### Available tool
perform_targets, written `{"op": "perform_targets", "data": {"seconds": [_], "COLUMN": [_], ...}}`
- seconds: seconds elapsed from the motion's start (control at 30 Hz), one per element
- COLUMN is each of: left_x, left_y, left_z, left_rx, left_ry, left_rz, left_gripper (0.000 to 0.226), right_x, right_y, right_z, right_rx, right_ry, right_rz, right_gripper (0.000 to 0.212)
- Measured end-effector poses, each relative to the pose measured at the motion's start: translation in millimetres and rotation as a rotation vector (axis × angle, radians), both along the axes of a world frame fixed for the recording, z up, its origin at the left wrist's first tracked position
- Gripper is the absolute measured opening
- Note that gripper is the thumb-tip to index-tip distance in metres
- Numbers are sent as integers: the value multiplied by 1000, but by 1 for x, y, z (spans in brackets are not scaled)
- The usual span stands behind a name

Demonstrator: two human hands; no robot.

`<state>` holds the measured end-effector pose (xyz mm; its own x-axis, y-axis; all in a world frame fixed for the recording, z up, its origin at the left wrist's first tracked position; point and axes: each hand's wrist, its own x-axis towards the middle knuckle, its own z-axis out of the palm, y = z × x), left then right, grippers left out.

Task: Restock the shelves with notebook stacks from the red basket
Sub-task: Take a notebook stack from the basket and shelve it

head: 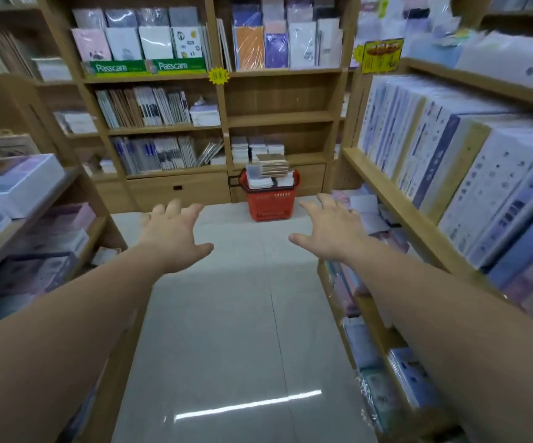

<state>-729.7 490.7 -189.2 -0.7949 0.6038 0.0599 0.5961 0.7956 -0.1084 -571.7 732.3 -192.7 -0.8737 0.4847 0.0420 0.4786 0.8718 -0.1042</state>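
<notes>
Notebook stacks [270, 172] piled high in the red basket [270, 199], which sits on the floor [226, 314] at the aisle's far end, against the wooden shelves [281, 118]. We reach forward, left hand [172, 235] and right hand [329, 233] both spread wide, fingers splayed, holding nothing, well apart from the basket.
</notes>
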Motion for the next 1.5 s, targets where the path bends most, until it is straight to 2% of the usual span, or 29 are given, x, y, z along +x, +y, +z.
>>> {"op": "perform_targets", "data": {"seconds": [0.37, 0.63, 0.87, 1.2, 1.5], "left_x": [-251, -438, -550, -690, -829], "left_y": [145, 266, 400, 596, 738], "left_z": [-56, -65, -100, -154, -212], "left_rx": [-11, -21, 1, -126, -82], "left_ry": [-83, -193, -272, -342, -501], "left_rz": [33, -47, -164, -122, -47], "left_gripper": [86, 83, 84, 85, 90], "right_x": [-230, -393, -496, -656, -807], "right_y": [140, 236, 361, 565, 710], "right_z": [-52, -64, -107, -153, -191], "right_rx": [-62, -127, -224, -336, -387], "right_ry": [-127, -160, -195, -300, -378], "right_rz": [-51, -145, -240, -150, -101], "right_gripper": [82, 82, 83, 79, 75]}}
